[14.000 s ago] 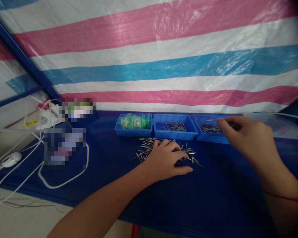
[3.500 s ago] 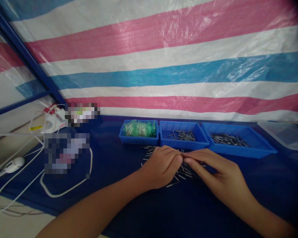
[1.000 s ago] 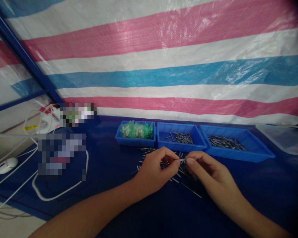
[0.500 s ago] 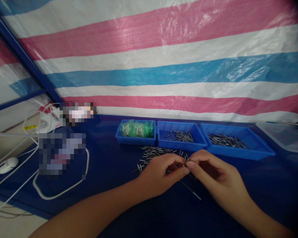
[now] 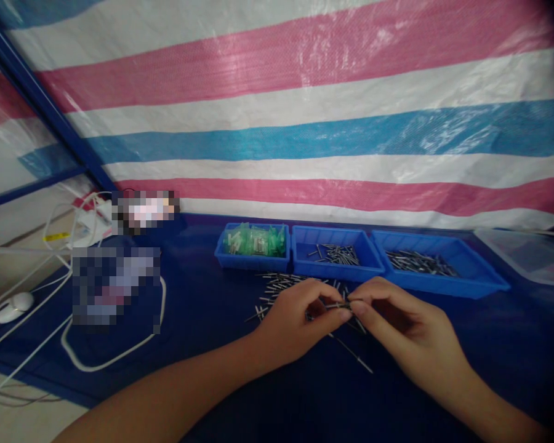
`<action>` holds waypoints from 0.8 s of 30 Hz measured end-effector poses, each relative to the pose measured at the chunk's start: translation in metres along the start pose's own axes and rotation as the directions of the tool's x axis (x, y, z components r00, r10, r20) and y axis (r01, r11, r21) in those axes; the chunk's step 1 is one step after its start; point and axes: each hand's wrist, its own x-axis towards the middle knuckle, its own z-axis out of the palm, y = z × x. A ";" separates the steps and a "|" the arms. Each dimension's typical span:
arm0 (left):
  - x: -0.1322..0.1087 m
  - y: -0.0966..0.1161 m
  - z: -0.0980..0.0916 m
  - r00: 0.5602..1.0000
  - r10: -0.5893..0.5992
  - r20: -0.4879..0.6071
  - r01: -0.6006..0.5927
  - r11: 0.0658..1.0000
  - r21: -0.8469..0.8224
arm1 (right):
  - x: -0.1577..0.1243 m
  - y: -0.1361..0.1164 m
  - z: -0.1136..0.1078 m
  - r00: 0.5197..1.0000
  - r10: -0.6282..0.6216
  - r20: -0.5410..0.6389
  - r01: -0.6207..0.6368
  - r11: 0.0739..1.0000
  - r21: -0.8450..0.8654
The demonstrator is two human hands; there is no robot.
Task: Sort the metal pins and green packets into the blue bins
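My left hand (image 5: 302, 320) and my right hand (image 5: 399, 332) meet over the table, thumbs and index fingertips pinched close together. Between them shows a short, thin metal pin (image 5: 335, 305), gripped at the fingertips; its exact kind is too small to make out. Below the left hand a longer thin metal rod (image 5: 351, 354) slants down to the right; its upper end is hidden by the fingers. Just behind the hands lies a pile of similar metal pins (image 5: 281, 283), partly covered by my left hand.
Three blue bins stand along the back: one with green packets (image 5: 257, 240), a middle bin (image 5: 337, 269) and a right bin (image 5: 457, 286), both with metal pins. A clear plastic container (image 5: 526, 255) is far right. White cables (image 5: 115, 366) and blurred-out items occupy the left.
The short pin between the fingertips shows more plainly now, having turned slightly. Both hands stay in nearly the same place, still pinched together.
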 end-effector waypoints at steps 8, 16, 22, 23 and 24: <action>-0.001 0.004 0.000 0.986 0.033 -0.164 -0.036 0.999 -0.015 | -0.001 0.004 0.003 0.981 0.060 0.186 -0.050 0.997 -0.055; 0.002 -0.005 -0.006 0.987 0.133 0.090 -0.160 0.869 0.469 | 0.024 0.010 -0.044 0.985 -0.138 -0.103 0.064 0.845 -0.530; 0.005 -0.012 -0.008 0.964 0.128 0.232 -0.254 0.692 0.675 | 0.041 0.035 -0.094 0.960 -0.056 -0.275 -0.190 0.590 -0.785; 0.004 -0.012 -0.008 0.962 0.129 0.239 -0.261 0.689 0.676 | 0.042 0.039 -0.095 0.962 -0.045 -0.269 -0.198 0.561 -0.803; 0.004 -0.012 -0.008 0.961 0.133 0.244 -0.266 0.689 0.674 | 0.042 0.043 -0.095 0.964 -0.034 -0.263 -0.203 0.541 -0.816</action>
